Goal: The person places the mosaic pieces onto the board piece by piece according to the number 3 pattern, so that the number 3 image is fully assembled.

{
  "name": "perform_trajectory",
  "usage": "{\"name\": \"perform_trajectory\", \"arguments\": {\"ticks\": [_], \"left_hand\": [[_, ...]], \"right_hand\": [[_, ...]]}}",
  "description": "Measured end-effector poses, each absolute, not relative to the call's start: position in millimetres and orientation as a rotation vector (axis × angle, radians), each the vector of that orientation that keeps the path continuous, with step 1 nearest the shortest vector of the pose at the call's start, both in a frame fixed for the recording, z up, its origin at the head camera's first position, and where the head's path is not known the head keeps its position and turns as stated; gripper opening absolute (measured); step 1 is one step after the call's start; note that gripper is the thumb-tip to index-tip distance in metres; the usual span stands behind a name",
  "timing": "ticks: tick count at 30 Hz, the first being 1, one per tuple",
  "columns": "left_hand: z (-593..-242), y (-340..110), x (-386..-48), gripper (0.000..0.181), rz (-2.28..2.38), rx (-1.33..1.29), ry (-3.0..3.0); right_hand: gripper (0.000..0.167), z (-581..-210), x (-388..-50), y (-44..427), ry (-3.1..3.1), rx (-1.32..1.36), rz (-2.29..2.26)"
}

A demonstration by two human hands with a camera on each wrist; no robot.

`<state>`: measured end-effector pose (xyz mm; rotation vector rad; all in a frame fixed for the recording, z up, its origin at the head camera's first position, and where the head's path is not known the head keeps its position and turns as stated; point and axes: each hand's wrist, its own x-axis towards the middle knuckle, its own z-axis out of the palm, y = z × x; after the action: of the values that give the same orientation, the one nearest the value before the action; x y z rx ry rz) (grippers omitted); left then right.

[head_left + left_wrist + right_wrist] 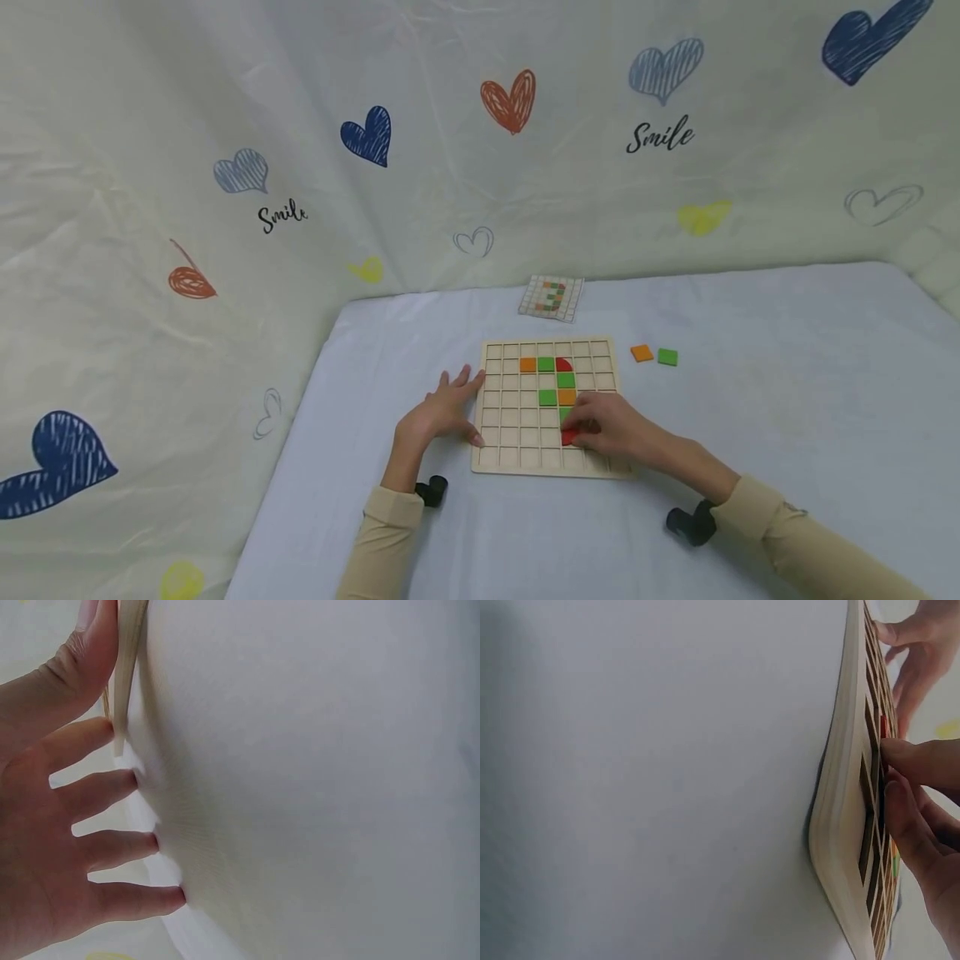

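A wooden grid board (510,457) lies on the white cloth. Fingers spread, my left hand (441,412) touches the board's left edge with thumb and index finger; the left wrist view has its other fingertips on the cloth. With thumb and fingers my right hand (617,427) pinches a red tile (567,437) with a curved edge at a lower cell of the grid. Above it, green and orange tiles (567,397) fill cells, one green tile partly hidden by my fingers. Along the upper row sit an orange tile (528,365), a green tile (546,364) and a red rounded tile (563,365).
Right of the board lie a loose orange tile (642,353) and a loose green tile (667,357). Behind it is a pattern card (551,298) showing coloured squares on a grid. A curtain (427,200) printed with hearts hangs behind the table.
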<state>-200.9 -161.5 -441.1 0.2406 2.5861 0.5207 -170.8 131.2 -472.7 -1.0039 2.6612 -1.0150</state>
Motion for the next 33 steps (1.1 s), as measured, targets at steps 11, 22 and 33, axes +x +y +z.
{"name": "perform_trajectory", "arguments": {"ticks": [11, 22, 33], "left_hand": [[-444, -160, -203, 0.114, 0.522, 0.243, 2.581], [-445, -162, -202, 0.113, 0.523, 0.231, 2.581], [-444, -163, -202, 0.114, 0.538, 0.232, 2.585]], "right_hand": [[0.019, -472, -170, 134, 2.666, -1.029, -1.041], [0.02, -470, -168, 157, 2.704, -0.747, -1.16], [0.017, -469, -185, 190, 2.805, -0.515, -1.138]]}}
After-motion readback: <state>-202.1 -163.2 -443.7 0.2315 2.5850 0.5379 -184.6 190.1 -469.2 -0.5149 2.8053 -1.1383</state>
